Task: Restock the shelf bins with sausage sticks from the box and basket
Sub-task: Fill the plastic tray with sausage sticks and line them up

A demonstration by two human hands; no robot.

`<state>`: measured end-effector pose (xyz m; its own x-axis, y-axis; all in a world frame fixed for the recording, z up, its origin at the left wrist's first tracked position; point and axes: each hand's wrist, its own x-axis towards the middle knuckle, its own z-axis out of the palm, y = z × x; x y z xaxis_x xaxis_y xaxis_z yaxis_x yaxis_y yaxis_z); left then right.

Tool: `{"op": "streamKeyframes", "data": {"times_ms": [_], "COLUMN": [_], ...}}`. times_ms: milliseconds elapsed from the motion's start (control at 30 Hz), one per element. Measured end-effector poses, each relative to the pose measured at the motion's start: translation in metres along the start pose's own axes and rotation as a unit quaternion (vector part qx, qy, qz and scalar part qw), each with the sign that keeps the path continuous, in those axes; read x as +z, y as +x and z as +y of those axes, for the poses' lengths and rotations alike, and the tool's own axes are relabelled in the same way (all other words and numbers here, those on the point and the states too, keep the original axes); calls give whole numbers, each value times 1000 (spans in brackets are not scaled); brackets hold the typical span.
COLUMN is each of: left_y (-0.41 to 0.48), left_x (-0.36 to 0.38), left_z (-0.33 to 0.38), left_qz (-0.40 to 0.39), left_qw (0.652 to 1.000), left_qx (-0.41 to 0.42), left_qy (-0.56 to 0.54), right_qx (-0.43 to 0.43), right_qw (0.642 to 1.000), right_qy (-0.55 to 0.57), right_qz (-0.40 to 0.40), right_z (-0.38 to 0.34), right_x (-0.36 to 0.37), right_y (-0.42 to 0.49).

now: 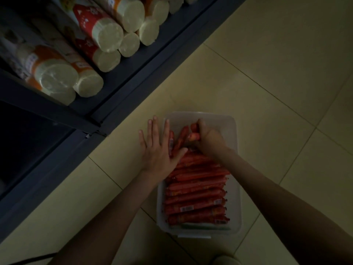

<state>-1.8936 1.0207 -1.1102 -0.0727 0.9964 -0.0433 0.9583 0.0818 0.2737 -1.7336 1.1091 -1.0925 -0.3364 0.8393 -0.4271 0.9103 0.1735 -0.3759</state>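
The sausage sticks [196,190] lie stacked in the clear box [236,188] on the floor [267,92]. Your right hand [209,139] has its grip curled round a few at the far end. Your left hand [158,150] lies flat beside it, grip spread, touching the sticks.

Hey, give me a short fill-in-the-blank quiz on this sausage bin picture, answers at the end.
The sausage sticks are ____ in colour.
They lie in a translucent bin standing on the tiled ____.
The left hand has straight fingers; the right hand grips a few ____.
Answers: red; floor; sticks.
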Motion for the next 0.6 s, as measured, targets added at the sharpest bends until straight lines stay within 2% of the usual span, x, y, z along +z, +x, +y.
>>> {"op": "streamKeyframes", "data": {"times_ms": [67, 100, 167, 200, 267, 300, 333, 367, 400, 500, 600], "left_y": [0, 0, 0, 0, -1, -1, -2, -2, -2, -2, -1], "left_x": [1, 1, 2, 2, 3, 3, 3, 2, 1, 1, 2], "left_z": [0, 0, -2, -2, -2, -2, -4, -5, -6, -8, -7], "left_qz": [0, -1, -1, 0, 1, 3, 4, 1, -2, -5, -6], "left_qw": [1000, 999, 997, 996, 994, 992, 991, 991, 991, 993, 993], "left_qx": [7, 8, 8, 8, 8, 8, 7, 5, 4, 7, 7], "left_qy": [-26, -43, -73, -86, -113, -125, -133, -136, -136, -120, -115], "right_qx": [-32, -80, -183, -213, -233, -218, -195, -187, -192, -264, -305], "right_qw": [995, 991, 958, 950, 961, 962, 961, 962, 966, 960, 941], "right_qy": [79, 46, -119, -162, -149, -131, -110, -82, -64, -91, -141], "right_qz": [45, 95, 188, 161, -3, -97, -159, -179, -163, -36, -43], "right_z": [-2, 0, 4, 5, 7, 8, 6, 3, -1, -8, -8], "right_x": [-21, -28, -34, -34, -24, -18, -13, -10, -8, -2, 2], "right_y": [-11, -12, -9, -8, -6, -3, -1, 0, 1, 4, 12]}}
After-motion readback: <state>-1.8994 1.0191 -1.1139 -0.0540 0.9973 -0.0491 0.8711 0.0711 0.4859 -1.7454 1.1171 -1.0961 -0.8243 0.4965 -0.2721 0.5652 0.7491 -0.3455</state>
